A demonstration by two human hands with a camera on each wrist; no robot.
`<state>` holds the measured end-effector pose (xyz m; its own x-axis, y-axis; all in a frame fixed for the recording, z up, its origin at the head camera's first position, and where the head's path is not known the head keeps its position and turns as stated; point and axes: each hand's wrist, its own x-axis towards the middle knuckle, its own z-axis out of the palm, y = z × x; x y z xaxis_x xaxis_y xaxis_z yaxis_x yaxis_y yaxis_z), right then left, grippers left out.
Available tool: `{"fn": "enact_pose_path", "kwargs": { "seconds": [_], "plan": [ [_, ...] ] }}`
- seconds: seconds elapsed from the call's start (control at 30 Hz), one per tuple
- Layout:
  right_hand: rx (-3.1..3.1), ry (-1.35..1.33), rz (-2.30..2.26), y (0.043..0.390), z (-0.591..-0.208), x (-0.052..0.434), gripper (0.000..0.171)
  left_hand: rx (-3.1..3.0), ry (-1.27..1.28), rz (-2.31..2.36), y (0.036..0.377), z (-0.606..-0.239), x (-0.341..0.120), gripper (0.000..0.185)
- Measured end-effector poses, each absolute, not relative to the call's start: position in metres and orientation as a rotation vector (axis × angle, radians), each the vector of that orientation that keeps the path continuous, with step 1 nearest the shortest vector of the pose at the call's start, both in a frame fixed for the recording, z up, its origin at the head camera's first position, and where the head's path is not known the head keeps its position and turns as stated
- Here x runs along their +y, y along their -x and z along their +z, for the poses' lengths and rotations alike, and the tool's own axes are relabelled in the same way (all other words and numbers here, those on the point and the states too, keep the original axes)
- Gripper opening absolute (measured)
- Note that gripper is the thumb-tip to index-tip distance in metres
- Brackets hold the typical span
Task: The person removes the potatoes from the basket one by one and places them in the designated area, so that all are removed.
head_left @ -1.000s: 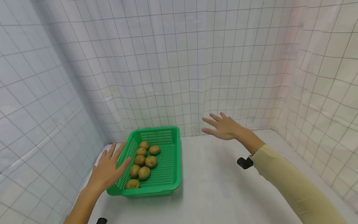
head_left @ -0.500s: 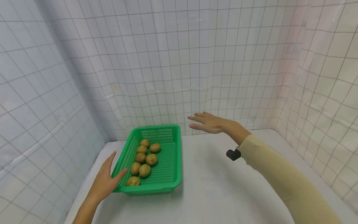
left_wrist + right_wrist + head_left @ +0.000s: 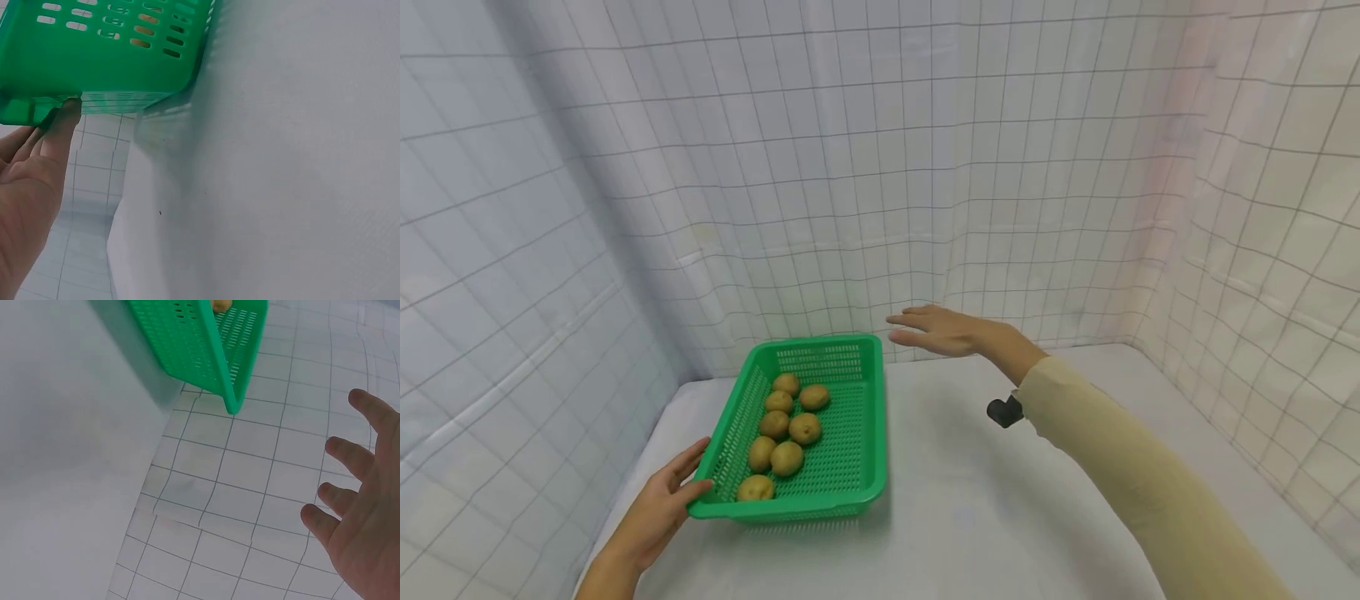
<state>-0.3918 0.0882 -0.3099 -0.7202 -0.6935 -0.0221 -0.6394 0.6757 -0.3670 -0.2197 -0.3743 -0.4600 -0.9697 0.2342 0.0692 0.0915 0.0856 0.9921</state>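
A green plastic basket [image 3: 842, 503] with slotted walls stands on the left part of the white-covered table, with several potatoes [image 3: 786, 458] mostly along its left side. My left hand [image 3: 658, 512] holds the basket's rim at the near left corner, thumb over the edge and fingers along the outside. In the left wrist view, fingertips [image 3: 72, 107] of this hand reach under the rim's lip. My right hand [image 3: 943, 331] hovers just beyond the basket's far right corner, apart from it and holding nothing. Its fingers [image 3: 353, 456] are extended and spread in the right wrist view.
White sheets with a dark grid [image 3: 910, 167] hang behind the table and on both sides. White tabletop [image 3: 1000, 500] extends to the right of the basket. A black wrist device [image 3: 1004, 412] sits by the right sleeve.
My left hand has come down from over the basket's left side onto its near left corner and taken the rim. My right hand has moved left toward the basket's far right corner.
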Motion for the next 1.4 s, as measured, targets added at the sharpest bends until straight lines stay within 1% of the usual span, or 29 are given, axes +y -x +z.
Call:
{"fn": "enact_pose_path", "kwargs": {
  "seconds": [0.13,0.3,0.77,1.07,1.23,1.4],
  "plan": [
    [2.715,1.127,-0.492,0.392,-0.311,0.079,0.077,2.167,-0.393,2.077,0.218,-0.463,-0.376,0.075],
    [2.719,1.133,-0.477,0.391,-0.310,0.071,0.077,2.160,-0.400,2.097,0.216,-0.464,-0.373,0.074],
    [2.638,1.256,-0.453,0.390,-0.307,0.032,0.077,2.193,-0.281,2.191,0.209,-0.468,-0.360,0.073],
    [2.557,1.278,-0.369,0.387,-0.310,0.000,0.084,2.174,-0.265,2.241,0.208,-0.470,-0.357,0.072],
    [2.539,1.286,-0.326,0.387,-0.314,-0.017,0.085,2.186,-0.287,2.268,0.209,-0.471,-0.355,0.070],
    [2.505,1.289,-0.334,0.386,-0.316,-0.036,0.089,2.204,-0.255,2.269,0.210,-0.471,-0.355,0.069]
  ]
}}
